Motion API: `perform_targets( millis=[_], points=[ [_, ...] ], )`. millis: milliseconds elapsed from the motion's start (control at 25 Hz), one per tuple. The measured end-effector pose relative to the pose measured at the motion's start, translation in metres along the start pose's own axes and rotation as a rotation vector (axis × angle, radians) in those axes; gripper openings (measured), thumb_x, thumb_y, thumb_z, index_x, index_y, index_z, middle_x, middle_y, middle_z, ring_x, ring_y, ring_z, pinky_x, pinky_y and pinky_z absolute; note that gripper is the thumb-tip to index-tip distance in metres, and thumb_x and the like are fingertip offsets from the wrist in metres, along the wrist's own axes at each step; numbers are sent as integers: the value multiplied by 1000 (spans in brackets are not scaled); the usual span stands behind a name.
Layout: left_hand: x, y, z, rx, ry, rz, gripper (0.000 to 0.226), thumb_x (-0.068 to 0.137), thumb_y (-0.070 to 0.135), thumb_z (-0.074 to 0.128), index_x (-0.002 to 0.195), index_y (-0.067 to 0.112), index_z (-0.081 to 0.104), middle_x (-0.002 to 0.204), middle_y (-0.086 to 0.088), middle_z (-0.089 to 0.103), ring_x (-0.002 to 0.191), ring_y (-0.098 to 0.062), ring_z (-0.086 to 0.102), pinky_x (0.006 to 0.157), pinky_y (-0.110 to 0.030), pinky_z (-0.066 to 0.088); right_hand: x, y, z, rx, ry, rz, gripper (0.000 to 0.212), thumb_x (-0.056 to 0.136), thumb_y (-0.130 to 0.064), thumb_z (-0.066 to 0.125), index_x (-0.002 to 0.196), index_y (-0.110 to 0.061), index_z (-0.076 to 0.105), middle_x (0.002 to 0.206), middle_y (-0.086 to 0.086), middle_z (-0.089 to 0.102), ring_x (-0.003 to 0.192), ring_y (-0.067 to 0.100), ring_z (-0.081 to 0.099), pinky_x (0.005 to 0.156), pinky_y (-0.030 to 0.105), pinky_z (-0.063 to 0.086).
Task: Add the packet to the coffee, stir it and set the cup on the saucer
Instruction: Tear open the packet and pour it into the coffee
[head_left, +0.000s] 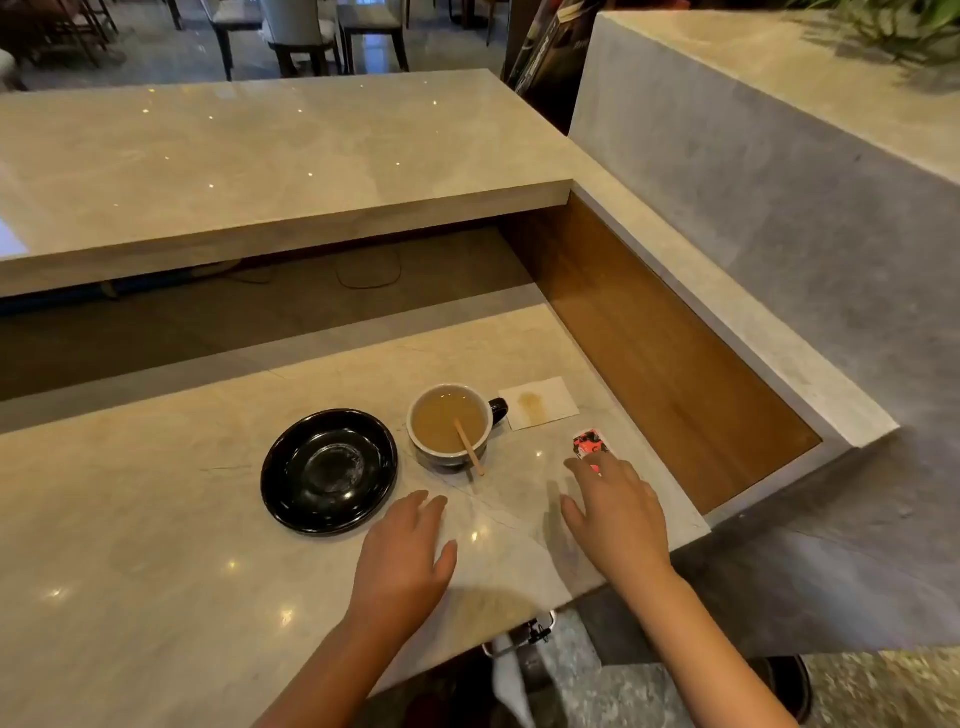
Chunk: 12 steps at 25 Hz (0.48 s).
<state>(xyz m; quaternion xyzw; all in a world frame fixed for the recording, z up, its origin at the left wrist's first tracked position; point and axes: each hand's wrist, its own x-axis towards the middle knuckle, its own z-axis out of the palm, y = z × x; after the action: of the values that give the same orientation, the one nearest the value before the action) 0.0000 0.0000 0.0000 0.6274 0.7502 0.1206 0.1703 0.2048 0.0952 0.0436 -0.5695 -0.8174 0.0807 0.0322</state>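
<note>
Red-and-white paper packet (590, 445) lies flat, right hand (618, 514) fingertips (597, 460) just touching it, fingers spread, gripping nothing; left hand (408, 556) open on beige marble counter (156, 545), lower center.

Two bare forearms, no sleeves, left hand (402, 561), right hand (618, 512), no rings or watch

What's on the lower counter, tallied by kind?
Saucer, black: 1
Cup of coffee: 1
Stir stick, in the cup: 1
Napkin, stained: 1
Packet, red: 1
Hands: 2, left hand, right hand
Total: 7
</note>
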Motion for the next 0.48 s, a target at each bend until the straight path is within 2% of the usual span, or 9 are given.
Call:
perform_targets(
  millis=[120, 200, 280, 360, 480],
  points=[
    [3, -4, 17, 4, 18, 36, 53, 83, 21, 70, 129, 3, 51, 137, -24, 45, 124, -37, 43, 99, -48, 38, 19, 18, 15, 8, 44, 77, 39, 91, -26, 49, 129, -19, 44, 134, 6, 50, 116, 26, 47, 88, 39, 45],
    [3, -8, 29, 42, 39, 60, 52, 81, 22, 72, 126, 1, 55, 134, -27, 48, 123, -42, 43, 97, -56, 37, 32, 28, 24, -15, 19, 112, 35, 94, -26, 46, 128, -18, 45, 131, 5, 52, 111, 25, 49, 85, 37, 47],
    [3, -13, 34, 53, 59, 58, 50, 89, 37, 51, 129, 6, 53, 136, -24, 46, 127, -39, 40, 100, -56, 32, 41, 36, 34, -32, 12, 134, 32, 94, -26, 46, 126, -18, 47, 128, 5, 55, 109, 24, 50, 83, 37, 48],
    [3, -18, 36, 67, 74, 73, 59, 92, 47, 31, 134, 10, 49, 141, -20, 43, 131, -34, 35, 104, -52, 27, 46, 40, 39, -61, 3, 144, 28, 95, -26, 45, 120, -18, 52, 124, 5, 58, 105, 23, 52, 81, 37, 47],
    [4, -22, 40, 57, 74, 60, 60, 87, 47, 34, 136, 15, 46, 144, -16, 40, 135, -29, 29, 107, -49, 23, 50, 42, 41, -44, 6, 150, 25, 94, -23, 49, 116, -16, 56, 119, 7, 62, 101, 24, 55, 79, 38, 47]
  ],
)
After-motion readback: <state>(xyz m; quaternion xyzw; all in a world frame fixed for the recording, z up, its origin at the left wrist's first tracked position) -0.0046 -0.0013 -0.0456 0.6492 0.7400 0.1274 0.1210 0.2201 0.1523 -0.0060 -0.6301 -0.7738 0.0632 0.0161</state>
